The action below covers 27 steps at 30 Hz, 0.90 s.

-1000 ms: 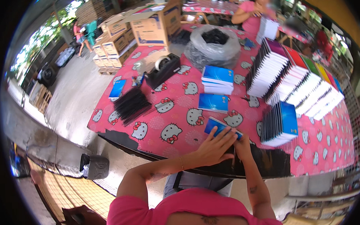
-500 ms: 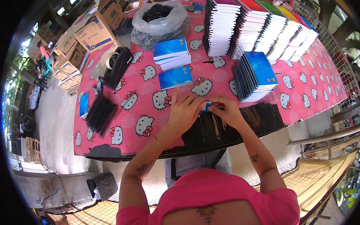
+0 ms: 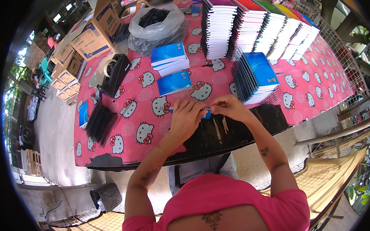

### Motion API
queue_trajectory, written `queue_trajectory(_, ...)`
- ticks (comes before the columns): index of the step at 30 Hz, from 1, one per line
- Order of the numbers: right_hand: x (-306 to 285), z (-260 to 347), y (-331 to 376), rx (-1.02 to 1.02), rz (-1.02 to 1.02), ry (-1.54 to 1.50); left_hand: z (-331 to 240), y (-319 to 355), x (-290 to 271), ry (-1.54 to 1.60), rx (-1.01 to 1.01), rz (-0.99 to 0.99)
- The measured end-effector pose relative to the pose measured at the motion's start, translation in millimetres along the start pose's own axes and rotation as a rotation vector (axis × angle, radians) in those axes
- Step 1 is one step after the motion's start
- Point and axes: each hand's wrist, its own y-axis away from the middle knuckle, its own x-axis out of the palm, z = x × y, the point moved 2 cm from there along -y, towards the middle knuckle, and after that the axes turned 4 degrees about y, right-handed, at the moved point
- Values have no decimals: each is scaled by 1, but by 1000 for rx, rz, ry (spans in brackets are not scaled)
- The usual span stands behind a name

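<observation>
Close to the table's front edge, a small blue-covered notebook [image 3: 207, 115] lies mostly hidden beneath my left hand [image 3: 186, 118]. That hand is bent over it, thumb and fingers gripping it. My right hand [image 3: 230, 108] pinches at the notebook's right end, along its upper edge; whether a binding coil is between the fingertips is too small to tell. Just beyond my hands lies another blue notebook [image 3: 174, 83], with a short stack of blue notebooks [image 3: 168, 59] behind it. A taller stack of blue spiral notebooks [image 3: 259, 78] stands right of my right hand.
Black binding coils [image 3: 101, 123] lie at the left beside a blue notebook [image 3: 83, 114]. Behind them are a tape dispenser [image 3: 115, 75], a plastic bag of black coils [image 3: 157, 29] and cardboard boxes [image 3: 93, 40]. Tall colored notebook stacks [image 3: 218, 31] line the back right.
My right hand has shifted slightly up, its fingers now at the notebook's upper edge. My left hand has its fingers drawn closer together over the notebook. The whole view has shifted slightly.
</observation>
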Motion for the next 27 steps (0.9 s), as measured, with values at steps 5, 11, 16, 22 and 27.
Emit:
queue_trajectory(5, 8, 1, 8, -129, -96, 46, -14, -5, -9, -4, -32, 125)
queue_trajectory(11, 18, 55, 24, -367, -593, 452, -32, -19, -22, 64, -140, 90)
queue_trajectory(16, 11, 135, 71, -441, -721, 475, -86, -104, -45, 653, -161, -89)
queue_trajectory(22, -99, 143, 65, -203, -725, -170, -79, -196, -3, 640, -3, -116)
queue_trajectory(27, -174, 93, 46, 119, -608, 700, -55, -205, 69, 257, -5, -131)
